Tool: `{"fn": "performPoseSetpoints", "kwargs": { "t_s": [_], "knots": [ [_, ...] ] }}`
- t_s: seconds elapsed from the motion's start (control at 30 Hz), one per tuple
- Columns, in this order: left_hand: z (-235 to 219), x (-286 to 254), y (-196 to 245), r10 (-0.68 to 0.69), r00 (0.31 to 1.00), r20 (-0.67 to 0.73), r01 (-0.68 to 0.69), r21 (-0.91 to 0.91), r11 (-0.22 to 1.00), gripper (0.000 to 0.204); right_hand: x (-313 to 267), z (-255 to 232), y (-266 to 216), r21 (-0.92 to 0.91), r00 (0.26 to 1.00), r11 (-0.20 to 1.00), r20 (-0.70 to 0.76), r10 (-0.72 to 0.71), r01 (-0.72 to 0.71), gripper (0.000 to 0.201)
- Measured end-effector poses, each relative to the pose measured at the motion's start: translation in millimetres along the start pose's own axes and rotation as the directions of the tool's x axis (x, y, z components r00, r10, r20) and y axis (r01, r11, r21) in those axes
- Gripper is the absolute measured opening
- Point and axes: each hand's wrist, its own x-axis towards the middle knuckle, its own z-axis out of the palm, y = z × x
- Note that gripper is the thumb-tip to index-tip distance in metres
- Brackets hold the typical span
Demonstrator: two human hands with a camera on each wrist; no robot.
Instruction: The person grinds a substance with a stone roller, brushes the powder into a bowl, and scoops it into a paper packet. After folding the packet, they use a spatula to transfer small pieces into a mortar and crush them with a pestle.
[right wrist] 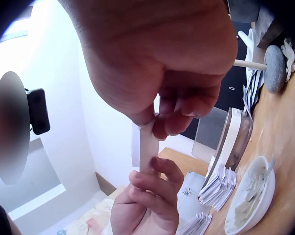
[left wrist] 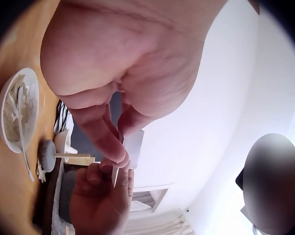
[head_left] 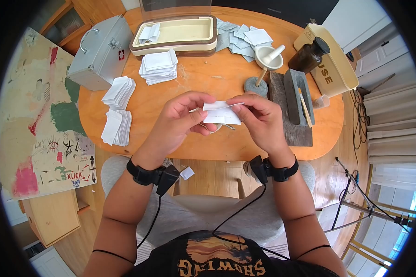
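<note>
A small white folded paper (head_left: 223, 116) is held up in front of the body, over the near edge of the table. My left hand (head_left: 180, 117) pinches its left end between thumb and fingers. At the right end, the thumb and fingers of my right hand (head_left: 262, 117) pinch the paper near its top fold. The right wrist view shows the paper (right wrist: 148, 147) nearly edge-on, as a narrow strip between both hands. Below the hands stands a white bowl (left wrist: 1, 115) with pale paste and a spoon (left wrist: 23, 132) in it; the hands mostly hide this bowl in the head view.
Stacks of white folded papers (head_left: 158, 67) lie at the left and back left. Behind are a silver case (head_left: 97, 55), a cream tray (head_left: 185, 50) and loose grey packets (head_left: 235, 39). A mortar (head_left: 263, 51), dark jar (head_left: 305, 57), grey stone trough (head_left: 293, 92) and cream bin (head_left: 342, 69) stand right.
</note>
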Motion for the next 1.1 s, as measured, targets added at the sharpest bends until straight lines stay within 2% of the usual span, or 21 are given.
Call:
{"fn": "performPoseSetpoints", "kwargs": {
  "t_s": [0.03, 0.1, 0.17, 0.27, 0.43, 0.5, 0.53, 0.6, 0.67, 0.7, 0.77, 0.8, 1.0, 1.07, 1.1],
  "knots": [
    [-3.3, 0.5, -3.1, 0.000, 1.000, 0.000, 0.000, 0.000, 1.000, 0.030, 0.6, -1.4, -0.1, 0.004, 1.000, 1.000, 0.022, -0.022, 0.022, 0.015],
    [-11.5, 1.4, -8.7, 0.004, 0.999, 0.044, 0.001, -0.113, 0.994, 0.028, 1.3, -4.9, -1.5, 0.008, 0.998, 0.999, 0.044, -0.043, 0.043, 0.016],
    [-9.9, 1.3, -7.5, 0.001, 1.000, 0.028, 0.002, -0.114, 0.993, 0.027, 1.7, -8.8, -3.3, 0.015, 0.986, 0.992, 0.109, -0.128, 0.127, 0.017],
    [-9.8, 1.4, -3.7, -0.021, 1.000, 0.014, 0.023, -0.136, 0.990, 0.025, 2.4, -12.4, -3.1, 0.057, 0.977, 0.986, 0.131, -0.166, 0.159, 0.019],
    [-9.3, 1.7, -3.3, -0.034, 0.999, 0.026, 0.038, -0.211, 0.977, 0.024, 1.1, -7.8, -0.6, -0.015, 0.989, 0.994, 0.101, -0.107, 0.109, 0.020],
    [-4.5, 2.1, -5.7, 0.041, 0.997, -0.072, -0.042, -0.022, 0.999, 0.023, 0.8, -5.5, -1.0, -0.036, 0.989, 0.993, 0.101, -0.104, 0.108, 0.022],
    [-3.9, 2.9, -6.5, 0.041, 0.997, -0.072, -0.043, -0.022, 0.999, 0.023, -0.2, -2.4, -2.8, -0.002, 0.996, 0.998, 0.057, -0.070, 0.070, 0.023],
    [-3.3, 4.6, -8.3, 0.089, 0.991, -0.102, -0.078, 0.107, 0.991, 0.021, -0.6, 2.0, -6.2, 0.034, 0.999, 0.999, 0.014, -0.035, 0.034, 0.025],
    [-3.0, 5.0, -10.6, 0.111, 0.988, -0.107, -0.099, 0.115, 0.988, 0.021, -0.2, 4.3, -8.5, 0.191, 0.996, 0.978, 0.000, 0.089, -0.088, 0.025],
    [-2.7, 5.2, -11.6, 0.133, 0.985, -0.113, -0.120, 0.122, 0.985, 0.021, -0.1, 3.0, -7.5, 0.191, 0.996, 0.978, 0.000, 0.089, -0.088, 0.025],
    [-1.4, 5.9, -12.9, 0.157, 0.980, -0.120, -0.142, 0.124, 0.982, 0.019, 0.1, -0.8, -3.7, 0.166, 0.973, 0.960, 0.088, 0.215, -0.227, 0.022],
    [-0.9, 6.2, -13.5, 0.180, 0.975, -0.127, -0.165, 0.126, 0.978, 0.017, -0.1, -0.3, -3.0, 0.166, 0.973, 0.960, 0.088, 0.215, -0.227, 0.022],
    [3.7, 6.4, -14.9, 0.193, 0.969, -0.157, -0.175, 0.123, 0.977, 0.009, -1.1, 1.9, -0.1, 0.020, 0.988, 0.989, 0.041, 0.149, -0.150, 0.019],
    [0.7, 7.8, -17.5, 0.194, 0.968, -0.159, -0.174, 0.132, 0.976, 0.010, -0.8, 2.2, -3.2, -0.172, 0.998, 0.984, 0.024, 0.052, -0.047, 0.019],
    [-0.7, 8.4, -18.9, 0.195, 0.968, -0.160, -0.173, 0.140, 0.975, 0.010, -1.2, 3.2, -4.6, -0.172, 0.998, 0.984, 0.024, 0.050, -0.046, 0.019]
  ]
}}
